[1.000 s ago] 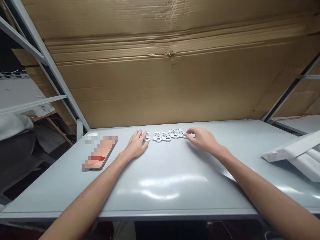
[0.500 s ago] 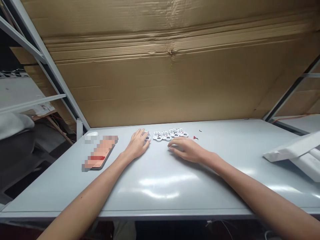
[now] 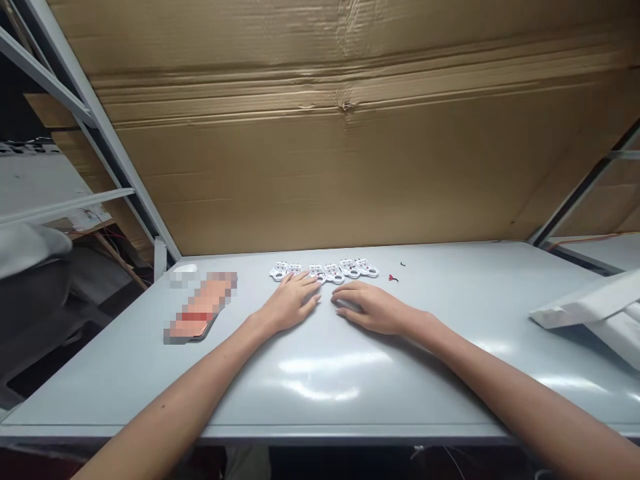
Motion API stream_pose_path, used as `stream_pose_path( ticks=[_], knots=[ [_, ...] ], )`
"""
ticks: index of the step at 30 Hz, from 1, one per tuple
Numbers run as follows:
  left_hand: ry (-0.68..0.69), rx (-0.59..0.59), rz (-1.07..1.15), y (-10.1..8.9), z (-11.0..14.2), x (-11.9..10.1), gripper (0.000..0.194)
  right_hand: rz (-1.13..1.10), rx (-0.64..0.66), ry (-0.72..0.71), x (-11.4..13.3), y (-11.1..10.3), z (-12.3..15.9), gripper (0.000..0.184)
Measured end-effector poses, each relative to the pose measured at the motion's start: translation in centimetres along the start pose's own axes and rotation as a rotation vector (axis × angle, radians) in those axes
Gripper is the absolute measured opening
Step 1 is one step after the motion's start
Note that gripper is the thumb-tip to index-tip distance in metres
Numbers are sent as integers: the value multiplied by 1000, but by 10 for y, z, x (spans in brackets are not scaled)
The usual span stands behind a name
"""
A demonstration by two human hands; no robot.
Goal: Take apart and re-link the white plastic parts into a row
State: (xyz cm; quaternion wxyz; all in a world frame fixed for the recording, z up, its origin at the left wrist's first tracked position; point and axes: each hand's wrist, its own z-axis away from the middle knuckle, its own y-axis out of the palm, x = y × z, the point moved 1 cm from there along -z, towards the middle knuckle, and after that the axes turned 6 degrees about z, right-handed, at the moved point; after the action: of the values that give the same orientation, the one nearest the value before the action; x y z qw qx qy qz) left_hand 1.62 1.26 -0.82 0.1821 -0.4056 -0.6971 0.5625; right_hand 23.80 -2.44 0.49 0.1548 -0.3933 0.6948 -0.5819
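A row of several small white plastic parts (image 3: 325, 271) with holes lies across the far middle of the grey table (image 3: 320, 373). My left hand (image 3: 293, 301) rests flat on the table just in front of the row's left half, fingers stretched out and fingertips near the parts. My right hand (image 3: 367, 308) lies palm down beside it, fingers pointing left, slightly curled, holding nothing. The two hands are close together but apart.
A blurred orange-pink phone-like slab (image 3: 200, 310) lies at the left. Small red and dark bits (image 3: 393, 277) sit right of the row. White foam pieces (image 3: 595, 310) lie at the right edge. A cardboard sheet (image 3: 345, 133) walls the back; metal rack bars (image 3: 90, 113) stand at the left.
My right hand has drawn back from the right end of the row toward the middle. My left hand has slid right and toward me, uncovering the two leftmost parts.
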Motion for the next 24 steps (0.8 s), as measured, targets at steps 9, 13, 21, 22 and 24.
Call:
stream_pose_path(
  ticks=[9,13,21,22,24],
  knots=[
    [123,-109,121,-6,-1,-12,24,62,-57,62,-5,-1,1,25],
    [68,-160,113,-7,0,-12,28,54,-118,125,-6,2,2,25],
    [-5,-103,34,-4,3,-8,28,15,-128,80,-4,2,3,26],
    [9,-104,49,-4,3,-9,27,19,-125,73,-4,2,3,26],
    [40,-97,85,-4,2,-10,27,34,-122,69,-4,1,2,23]
  ],
)
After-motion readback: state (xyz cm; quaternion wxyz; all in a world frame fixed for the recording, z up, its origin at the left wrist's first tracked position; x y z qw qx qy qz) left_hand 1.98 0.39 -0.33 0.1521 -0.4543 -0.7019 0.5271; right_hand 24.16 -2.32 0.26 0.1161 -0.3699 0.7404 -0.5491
